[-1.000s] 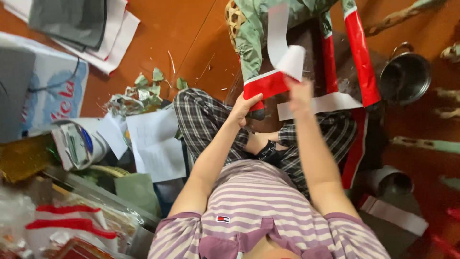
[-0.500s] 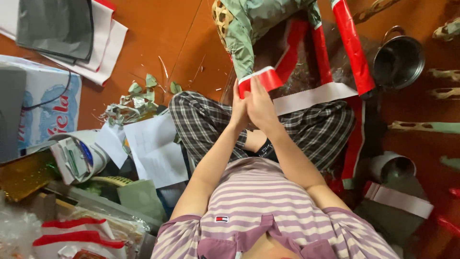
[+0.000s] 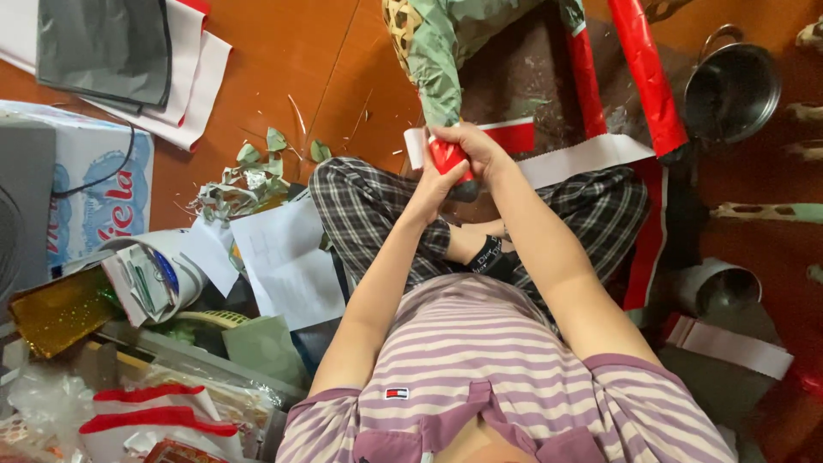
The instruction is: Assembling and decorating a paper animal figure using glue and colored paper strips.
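Note:
Both my hands meet above my crossed legs in checked trousers. My left hand (image 3: 433,184) and my right hand (image 3: 476,150) together grip a strip of red-and-white paper (image 3: 514,135), pressing it around the thin leg of a woven frame covered in green paper (image 3: 437,51). The strip's white side trails off to the right (image 3: 583,157). Two red-wrapped legs (image 3: 647,77) of the frame rise beyond my hands.
A metal pot (image 3: 729,90) sits at the upper right, a small metal cup (image 3: 716,287) at the right. Green paper scraps (image 3: 249,176), white sheets (image 3: 287,270) and a cardboard box (image 3: 90,197) lie on the orange floor to my left. Bags and a gold sheet (image 3: 56,313) crowd the lower left.
My hands came down from a raised position and closer together, drawing the red-and-white strip in tight around the frame's leg. The view shifted slightly.

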